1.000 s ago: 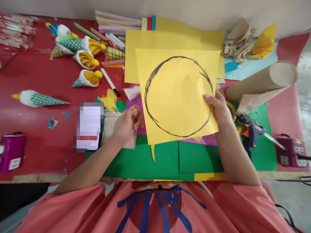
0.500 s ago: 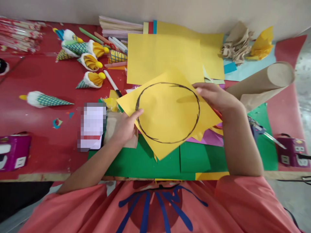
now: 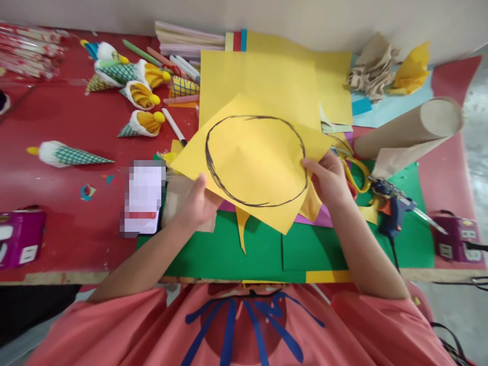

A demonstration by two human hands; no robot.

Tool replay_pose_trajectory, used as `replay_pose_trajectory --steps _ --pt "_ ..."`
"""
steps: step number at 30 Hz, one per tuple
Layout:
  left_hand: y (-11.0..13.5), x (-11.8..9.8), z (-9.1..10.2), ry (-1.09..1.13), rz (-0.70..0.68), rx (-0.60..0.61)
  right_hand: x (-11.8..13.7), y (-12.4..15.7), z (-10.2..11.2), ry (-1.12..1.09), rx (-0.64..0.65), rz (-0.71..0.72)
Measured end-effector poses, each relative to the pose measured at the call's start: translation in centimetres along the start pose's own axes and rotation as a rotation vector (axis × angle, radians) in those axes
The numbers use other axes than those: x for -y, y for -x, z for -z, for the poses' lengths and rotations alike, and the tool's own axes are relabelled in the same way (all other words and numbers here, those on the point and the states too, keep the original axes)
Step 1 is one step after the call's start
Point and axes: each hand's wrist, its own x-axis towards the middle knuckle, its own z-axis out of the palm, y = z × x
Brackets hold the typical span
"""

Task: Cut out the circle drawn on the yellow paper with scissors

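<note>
A yellow sheet of paper [image 3: 255, 162] with a dark circle drawn on it is held above the table. My right hand [image 3: 331, 178] pinches its right side, thumb on top beside the circle's line and fingers behind. At the lower left edge, my left hand [image 3: 196, 206] grips the sheet with its thumb up at the edge; its other fingers are partly hidden underneath. Yellow-handled scissors [image 3: 358, 173] lie just right of my right hand. Green paper [image 3: 229, 254] and yellow scraps lie below the held sheet.
A blue glue gun [image 3: 392, 213] and a brown paper roll [image 3: 407, 129] lie at right. Larger yellow sheets [image 3: 259, 76] are behind. Patterned paper cones [image 3: 82, 155] lie at left, near a phone [image 3: 143, 195]. Purple boxes [image 3: 23, 236] stand at both sides.
My right hand has moved from the sheet's upper right edge down to its right side. The sheet has turned and shifted up and left. The scissors and glue gun are now more visible.
</note>
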Motion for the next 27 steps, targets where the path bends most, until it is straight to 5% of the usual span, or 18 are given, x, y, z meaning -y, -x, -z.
replay_pose_trajectory --steps 5,12,16,19,21,24,27 --pt "-0.8 -2.3 0.2 0.153 0.112 0.121 2.2 -2.6 3.0 -0.024 -0.100 -0.042" --pt "-0.7 -0.4 0.4 -0.144 0.289 0.230 3.4 -3.2 2.0 0.003 0.179 -0.030" --pt "-0.3 -0.7 1.3 -0.367 0.221 0.093 4.5 -2.2 2.7 0.028 -0.021 0.074" --pt "-0.1 -1.2 2.0 -0.341 0.099 -0.090 4.9 -0.8 5.1 0.371 -0.246 0.179" --pt "0.2 -1.1 2.2 -0.290 0.025 -0.203 4.7 0.3 6.8 0.792 -0.280 0.150" --pt "0.6 0.1 2.4 -0.337 -0.035 -0.361 3.9 2.0 8.0 1.305 -0.133 0.031" --pt "0.9 1.6 3.3 -0.530 0.007 -0.438 3.1 2.9 7.7 1.508 0.067 -0.053"
